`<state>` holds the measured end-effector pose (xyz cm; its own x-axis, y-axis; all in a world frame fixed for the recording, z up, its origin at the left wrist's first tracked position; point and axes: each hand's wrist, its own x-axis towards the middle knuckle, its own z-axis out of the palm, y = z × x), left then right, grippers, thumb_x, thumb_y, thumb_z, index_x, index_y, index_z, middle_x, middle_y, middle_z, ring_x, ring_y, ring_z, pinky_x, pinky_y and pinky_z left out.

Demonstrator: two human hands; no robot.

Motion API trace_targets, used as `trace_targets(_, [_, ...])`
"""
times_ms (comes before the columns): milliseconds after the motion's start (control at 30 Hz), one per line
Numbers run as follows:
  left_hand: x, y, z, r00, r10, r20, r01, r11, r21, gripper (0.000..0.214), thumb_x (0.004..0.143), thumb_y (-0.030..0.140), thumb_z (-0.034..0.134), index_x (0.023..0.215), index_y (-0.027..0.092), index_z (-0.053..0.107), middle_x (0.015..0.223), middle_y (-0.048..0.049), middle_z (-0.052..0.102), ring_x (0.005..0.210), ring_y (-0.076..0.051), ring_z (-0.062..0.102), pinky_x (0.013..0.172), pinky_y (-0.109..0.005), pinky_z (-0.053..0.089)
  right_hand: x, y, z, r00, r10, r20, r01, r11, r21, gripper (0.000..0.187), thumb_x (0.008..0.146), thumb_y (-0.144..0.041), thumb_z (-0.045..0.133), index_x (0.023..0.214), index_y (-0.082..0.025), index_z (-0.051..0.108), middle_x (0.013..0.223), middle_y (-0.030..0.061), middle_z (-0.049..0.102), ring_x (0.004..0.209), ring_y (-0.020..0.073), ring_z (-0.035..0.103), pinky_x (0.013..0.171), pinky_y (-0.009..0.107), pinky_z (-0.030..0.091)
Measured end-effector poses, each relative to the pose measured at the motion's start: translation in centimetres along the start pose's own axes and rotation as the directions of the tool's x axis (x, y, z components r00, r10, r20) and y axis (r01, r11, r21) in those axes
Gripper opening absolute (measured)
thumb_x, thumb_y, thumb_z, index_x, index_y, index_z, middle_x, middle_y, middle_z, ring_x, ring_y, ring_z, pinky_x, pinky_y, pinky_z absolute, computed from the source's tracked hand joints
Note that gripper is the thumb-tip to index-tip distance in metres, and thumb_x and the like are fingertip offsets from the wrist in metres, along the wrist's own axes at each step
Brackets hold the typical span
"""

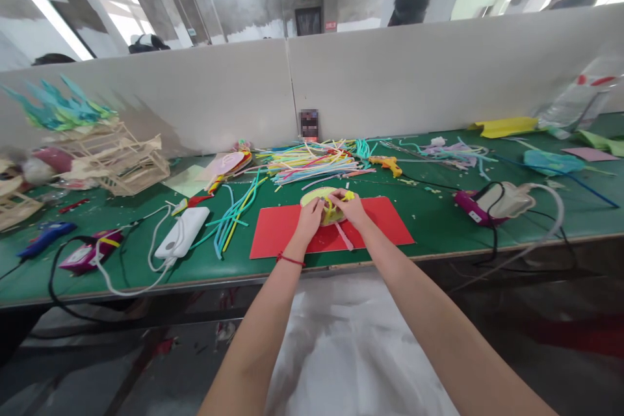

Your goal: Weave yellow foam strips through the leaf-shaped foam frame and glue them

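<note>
Two hands work at the near edge of one green table. The left hand, one red cord at its wrist, and the right hand both have their fingers closed on one yellow craft piece. The piece is over one red card; whether they touch is unclear. Partly covered by fingers, its long axis seems to run left to right, and one pink strip points from it toward the person.

To the left are one white box with a cable and one of two purple boxes; the other is at right. There are two glue guns, a blue one at far left and a yellow one beyond the card, near a pile of strips too many to count. At far right is one clear plastic container, contents unclear. Farthest back, one phone leans on the pale partition.
</note>
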<state>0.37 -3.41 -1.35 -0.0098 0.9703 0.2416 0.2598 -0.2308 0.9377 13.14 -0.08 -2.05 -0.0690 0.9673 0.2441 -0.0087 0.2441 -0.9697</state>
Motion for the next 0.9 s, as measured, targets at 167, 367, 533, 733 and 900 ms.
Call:
trace_targets(167, [0.12,-0.36,0.04,0.999,-0.03,0.025,0.031,0.998,-0.053,0.021,0.08,0.028,0.047,0.062,0.019,0.042,0.051,0.0042,0.042,0.048,-0.01,0.04,0.05,-0.022,0.031,0.06,0.14,-0.03,1.0,-0.005,0.02,0.005,1.0,0.018,0.022,0.059,-0.039,0.064,0.062,-0.017,0.059,0.057,-0.0013,0.057,0.051,0.0107,0.049,0.047,0.023,0.041])
trace_targets(367, [0.19,-0.56,-0.03,0.996,0.055,0.067,-0.059,0.996,0.07,0.017,0.082,0.024,0.041,0.067,0.018,0.044,0.057,0.0031,0.044,0.056,-0.01,0.043,0.056,-0.022,0.035,-0.12,-0.02,-0.1,0.997,0.03,0.065,-0.034,0.998,0.06,0.026,0.058,-0.041,0.065,0.061,-0.017,0.056,0.055,-0.0028,0.054,0.049,0.0095,0.046,0.047,0.023,0.04])
trace_targets(533, [0.22,-0.55,-0.03,0.994,0.062,0.09,-0.074,0.988,0.136,0.016,0.084,0.022,0.037,0.069,0.018,0.043,0.058,0.0035,0.042,0.056,-0.01,0.042,0.055,-0.021,0.035,-0.23,-0.31,-0.14,0.997,0.038,0.064,-0.041,0.998,0.048,0.026,0.058,-0.041,0.065,0.06,-0.017,0.055,0.054,-0.0029,0.053,0.049,0.0093,0.046,0.048,0.022,0.039])
trace_targets(733, [0.11,-0.31,-0.14,0.993,0.085,0.084,-0.1,0.977,0.189,0.021,0.084,0.02,0.036,0.064,0.018,0.038,0.057,0.0032,0.041,0.055,-0.01,0.042,0.054,-0.021,0.035,-0.18,-0.25,-0.12,0.998,0.037,0.057,-0.038,0.999,0.02,0.028,0.056,-0.043,0.067,0.06,-0.017,0.056,0.054,-0.0023,0.054,0.049,0.0093,0.046,0.048,0.023,0.039])
trace_targets(900, [-0.01,-0.1,-0.27,0.988,0.14,0.061,-0.151,0.953,0.264,0.02,0.084,0.02,0.038,0.065,0.018,0.04,0.06,0.0023,0.044,0.057,-0.01,0.042,0.056,-0.021,0.034,-0.19,-0.13,-0.19,0.998,0.052,0.039,-0.053,0.998,0.021,0.033,0.058,-0.049,0.065,0.061,-0.017,0.057,0.056,-0.0013,0.056,0.05,0.0101,0.048,0.049,0.023,0.04])
